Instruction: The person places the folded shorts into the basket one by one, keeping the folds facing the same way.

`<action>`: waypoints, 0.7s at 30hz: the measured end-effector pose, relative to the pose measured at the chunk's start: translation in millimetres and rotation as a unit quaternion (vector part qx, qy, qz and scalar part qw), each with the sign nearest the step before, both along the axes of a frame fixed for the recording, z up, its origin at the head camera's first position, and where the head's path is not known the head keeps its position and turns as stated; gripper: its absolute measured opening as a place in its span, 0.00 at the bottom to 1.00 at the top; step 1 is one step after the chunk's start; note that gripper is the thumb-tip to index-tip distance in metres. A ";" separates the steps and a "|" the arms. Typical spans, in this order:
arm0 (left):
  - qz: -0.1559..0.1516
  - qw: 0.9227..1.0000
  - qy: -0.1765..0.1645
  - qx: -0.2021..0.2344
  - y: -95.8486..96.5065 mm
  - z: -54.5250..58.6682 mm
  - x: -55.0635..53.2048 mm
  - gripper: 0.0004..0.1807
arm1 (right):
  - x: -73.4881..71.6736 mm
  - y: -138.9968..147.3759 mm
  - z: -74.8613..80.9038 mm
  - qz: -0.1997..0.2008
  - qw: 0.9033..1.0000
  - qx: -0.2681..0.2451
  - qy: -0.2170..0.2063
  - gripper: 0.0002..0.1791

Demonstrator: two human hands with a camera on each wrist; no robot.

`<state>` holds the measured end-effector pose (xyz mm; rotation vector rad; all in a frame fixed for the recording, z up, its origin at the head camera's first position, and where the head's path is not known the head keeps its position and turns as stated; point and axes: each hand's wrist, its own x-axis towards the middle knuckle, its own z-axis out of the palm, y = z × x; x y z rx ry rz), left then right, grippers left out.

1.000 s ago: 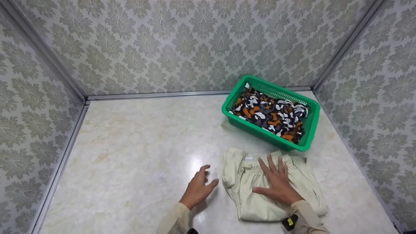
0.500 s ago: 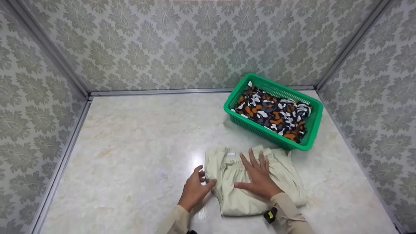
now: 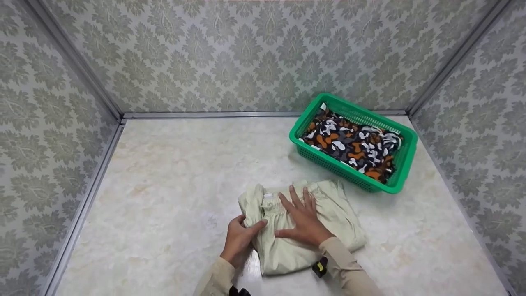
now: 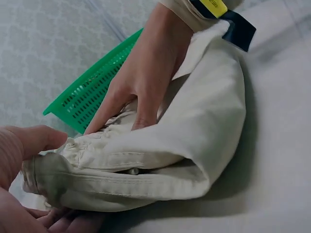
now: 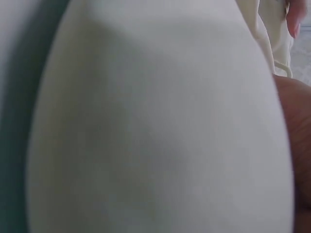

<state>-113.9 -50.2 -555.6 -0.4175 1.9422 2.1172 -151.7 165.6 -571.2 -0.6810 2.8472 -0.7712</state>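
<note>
A folded pair of cream pants (image 3: 276, 257) with a gathered waistband lies on the table in the head view. My left hand (image 3: 238, 240) holds their left edge, thumb (image 4: 41, 138) on top and fingers tucked below, as the left wrist view shows. Flat over the waistband, my right hand (image 3: 306, 224) presses on the cloth with its fingers spread. Seen from the left wrist, the layers of the pants (image 4: 214, 107) bulge in a rounded fold on the near side. Blurred cream cloth (image 5: 160, 121) fills most of the right wrist view.
A green plastic basket (image 3: 349, 169) stands behind the pants to the right, close to the back wall. Inside it lies dark camouflage-patterned clothing (image 3: 345, 144) with orange and white patches. Patterned wall panels (image 3: 246, 61) border the pale table (image 3: 176, 176) at the back and sides.
The pants have slid left across the table under my right hand. My left hand, apart from them a second ago, now grips their left edge.
</note>
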 end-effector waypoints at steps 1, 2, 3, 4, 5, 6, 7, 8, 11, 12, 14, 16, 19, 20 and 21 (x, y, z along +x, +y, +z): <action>-0.001 1.000 -0.004 -0.002 -0.4 0.3 -0.2 0.38 | -0.5 -3.2 -0.4 0.002 1.000 0.000 0.004 0.63; -0.004 1.000 -0.005 -0.014 -0.6 0.7 -0.4 0.38 | -0.8 -6.3 -0.7 0.004 1.000 0.000 0.007 0.63; -0.008 0.999 -0.002 -0.038 -1.0 0.8 -0.6 0.39 | -1.1 -9.3 -1.1 0.006 1.000 0.001 0.010 0.62; -0.013 0.997 0.002 -0.072 -1.2 0.8 -0.7 0.40 | -1.5 -12.2 -1.6 0.007 1.000 0.003 0.013 0.62; -0.018 0.994 0.008 -0.111 -1.3 0.2 -0.9 0.42 | -1.7 -14.9 -2.1 0.010 1.000 0.004 0.016 0.62; -0.021 0.988 0.017 -0.154 -1.4 -0.7 -1.2 0.44 | -1.9 -17.4 -2.4 0.013 1.000 0.006 0.019 0.61; -0.024 0.979 0.030 -0.199 -1.5 -1.4 -2.3 0.44 | -2.5 -19.1 -1.3 0.015 1.000 0.007 0.021 0.61; -0.023 0.971 0.039 -0.233 -1.4 -2.3 -3.4 0.44 | -3.2 -20.3 0.0 0.019 1.000 0.007 0.020 0.61; -0.012 0.950 0.059 -0.306 -3.0 -6.2 -6.4 0.40 | -6.3 -18.8 5.9 0.025 0.999 -0.024 -0.001 0.59; -0.007 0.947 0.064 -0.315 -4.0 -7.6 -7.1 0.37 | -7.9 -16.4 8.1 0.026 0.999 -0.043 -0.013 0.57; 0.003 0.946 0.066 -0.317 -6.6 -10.5 -7.2 0.33 | -12.0 -9.2 13.1 0.017 0.995 -0.095 -0.031 0.52; 0.008 0.948 0.067 -0.311 -9.3 -12.7 -6.6 0.29 | -16.6 1.0 17.9 -0.011 0.988 -0.150 -0.033 0.45; 0.009 0.952 0.068 -0.299 -13.4 -14.9 -5.9 0.26 | -22.9 19.4 24.9 -0.082 0.977 -0.197 -0.002 0.39; 0.009 0.953 0.071 -0.295 -14.7 -14.9 -5.9 0.25 | -24.1 25.9 27.0 -0.116 0.973 -0.201 0.005 0.39; 0.010 0.953 0.074 -0.293 -15.9 -15.1 -6.1 0.24 | -24.8 32.3 29.2 -0.151 0.968 -0.201 0.004 0.39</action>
